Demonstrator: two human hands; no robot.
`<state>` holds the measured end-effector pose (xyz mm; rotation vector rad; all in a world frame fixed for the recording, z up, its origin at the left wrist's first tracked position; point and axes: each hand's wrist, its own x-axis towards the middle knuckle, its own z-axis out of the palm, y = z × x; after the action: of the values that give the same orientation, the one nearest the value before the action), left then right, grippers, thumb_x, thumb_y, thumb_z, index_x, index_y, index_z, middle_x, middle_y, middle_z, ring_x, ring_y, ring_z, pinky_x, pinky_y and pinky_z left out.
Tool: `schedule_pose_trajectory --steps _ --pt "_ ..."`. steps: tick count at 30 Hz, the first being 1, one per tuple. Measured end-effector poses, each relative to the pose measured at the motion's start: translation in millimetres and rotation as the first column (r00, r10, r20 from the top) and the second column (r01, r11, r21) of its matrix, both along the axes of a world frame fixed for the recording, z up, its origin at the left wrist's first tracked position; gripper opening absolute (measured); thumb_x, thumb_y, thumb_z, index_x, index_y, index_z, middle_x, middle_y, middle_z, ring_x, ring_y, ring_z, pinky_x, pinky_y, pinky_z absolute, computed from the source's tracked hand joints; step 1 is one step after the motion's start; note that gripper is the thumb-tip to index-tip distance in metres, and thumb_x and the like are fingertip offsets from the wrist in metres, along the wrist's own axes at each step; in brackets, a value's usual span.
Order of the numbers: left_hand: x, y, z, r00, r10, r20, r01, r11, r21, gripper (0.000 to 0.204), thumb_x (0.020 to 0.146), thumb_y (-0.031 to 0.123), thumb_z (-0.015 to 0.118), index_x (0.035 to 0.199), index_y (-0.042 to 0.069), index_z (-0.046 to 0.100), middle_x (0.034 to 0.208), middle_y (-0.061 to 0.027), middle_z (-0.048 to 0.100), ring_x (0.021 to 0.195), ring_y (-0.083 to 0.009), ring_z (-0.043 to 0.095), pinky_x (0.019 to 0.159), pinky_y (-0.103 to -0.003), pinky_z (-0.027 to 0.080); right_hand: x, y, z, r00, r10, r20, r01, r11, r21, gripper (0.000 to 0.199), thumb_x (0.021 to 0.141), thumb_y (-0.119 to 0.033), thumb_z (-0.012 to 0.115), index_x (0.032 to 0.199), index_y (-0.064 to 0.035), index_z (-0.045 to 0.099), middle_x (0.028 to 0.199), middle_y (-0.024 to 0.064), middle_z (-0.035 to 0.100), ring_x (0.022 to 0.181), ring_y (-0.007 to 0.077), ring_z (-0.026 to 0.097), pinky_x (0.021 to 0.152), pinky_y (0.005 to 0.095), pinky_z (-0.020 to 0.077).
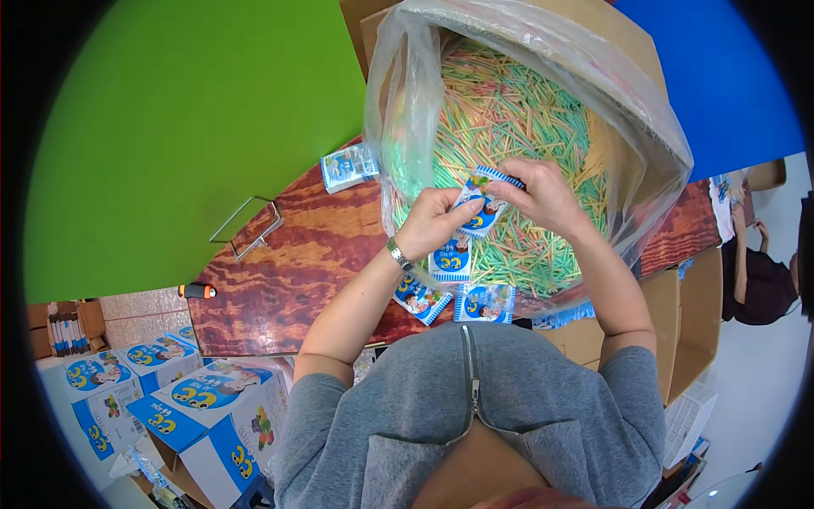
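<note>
Between my two hands is a small blue-and-white snack packet, held over a big carton of thin pastel sticks. My left hand pinches the packet's left side, thumb on its front. The fingers of my right hand are closed at its upper right corner. Just below, another packet lies by the carton's near edge, partly covered by the held one. Two more packets rest at the table edge close to my body. Whether the held packet is sealed, I cannot tell.
A clear plastic liner drapes over the carton's rim. On the red-brown wooden table are another packet, a bent metal stand and an orange-black tool. Printed boxes stand lower left, an open carton right. A co-worker is far right.
</note>
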<state>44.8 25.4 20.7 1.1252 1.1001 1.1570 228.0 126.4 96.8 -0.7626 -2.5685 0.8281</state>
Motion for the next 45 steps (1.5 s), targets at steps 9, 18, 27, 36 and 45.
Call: schedule_pose_trajectory --steps 9,18,27,36,45 --pt "-16.1 4.4 -0.3 0.950 0.144 -0.279 -0.137 0.990 0.044 0.024 0.082 0.024 0.078 0.084 0.002 0.068 0.061 -0.0012 0.062 0.051 -0.0041 0.055 0.046 -0.024 0.042 -19.1 14.1 7.8 0.985 0.155 -0.074 -0.153 0.988 0.034 0.016 0.084 -0.014 0.067 0.090 -0.0015 0.059 0.079 0.0171 0.061 0.076 0.0364 0.061 0.064 0.0443 0.0461" --pt "-22.9 5.0 0.3 0.972 0.188 -0.140 -0.178 0.980 0.085 0.014 0.092 0.014 0.067 0.094 0.002 0.060 0.070 0.0038 0.059 0.062 -0.0020 0.055 0.050 -0.019 0.045 -36.1 35.0 15.5 0.960 0.280 -0.025 -0.280 0.960 0.006 0.021 0.081 -0.007 0.070 0.099 -0.0019 0.063 0.086 0.0132 0.065 0.079 0.0308 0.064 0.068 0.0391 0.0494" --pt "-33.3 1.0 -11.4 0.951 0.223 -0.215 -0.211 0.974 0.079 0.012 0.095 0.012 0.061 0.095 0.001 0.061 0.076 0.0025 0.060 0.063 -0.0015 0.053 0.055 -0.019 0.044 -50.4 59.8 19.4 0.939 0.338 -0.055 -0.333 0.862 -0.381 0.020 0.088 -0.017 0.069 0.102 -0.0034 0.065 0.086 0.0073 0.067 0.079 0.0152 0.064 0.069 0.0323 0.0503" --pt "-30.2 -1.7 -3.7 0.945 0.301 -0.127 -0.293 0.953 0.081 0.013 0.095 0.013 0.064 0.093 0.000 0.063 0.077 0.0053 0.060 0.068 -0.0002 0.048 0.060 -0.018 0.040 -110.3 213.5 -42.2 0.938 0.156 0.308 -0.171 0.985 0.021 0.034 0.094 -0.034 0.057 0.111 -0.0060 0.065 0.113 0.0115 0.064 0.106 0.0232 0.059 0.094 0.0344 0.0451" --pt "-33.6 -12.7 -7.7 0.949 0.289 -0.124 -0.283 0.957 0.063 0.013 0.095 0.013 0.063 0.096 0.000 0.064 0.083 0.0041 0.063 0.074 -0.0011 0.052 0.065 -0.019 0.043 -158.9 222.8 -85.1 0.962 0.000 0.272 -0.113 0.911 0.397 0.039 0.096 -0.036 0.049 0.121 -0.0085 0.061 0.123 0.0110 0.062 0.112 0.0256 0.058 0.099 0.0383 0.0452"
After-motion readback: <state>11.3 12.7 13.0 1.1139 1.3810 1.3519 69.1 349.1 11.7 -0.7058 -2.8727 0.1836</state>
